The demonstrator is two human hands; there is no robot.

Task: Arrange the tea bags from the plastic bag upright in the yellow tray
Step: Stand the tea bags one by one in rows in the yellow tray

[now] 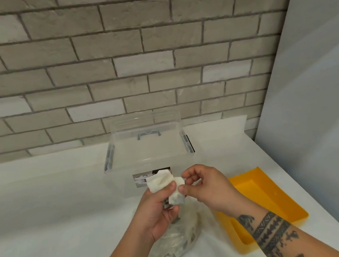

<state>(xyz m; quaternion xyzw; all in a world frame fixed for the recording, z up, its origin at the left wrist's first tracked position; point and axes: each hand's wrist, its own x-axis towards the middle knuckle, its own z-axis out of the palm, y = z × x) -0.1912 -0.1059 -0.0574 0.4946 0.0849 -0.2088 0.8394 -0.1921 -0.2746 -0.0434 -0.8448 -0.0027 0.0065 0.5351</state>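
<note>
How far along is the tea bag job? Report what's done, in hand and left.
Done: the yellow tray shows nothing in it, though the right forearm hides part. In hand: the left hand holds white tea bags over the plastic bag; the right hand pinches one. Left: standing them all upright in the tray, including those showing inside the plastic bag.

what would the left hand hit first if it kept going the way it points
Most likely the clear storage box, which stands beyond the left hand and the tea bags it holds; depth is hard to judge from this view.
</note>
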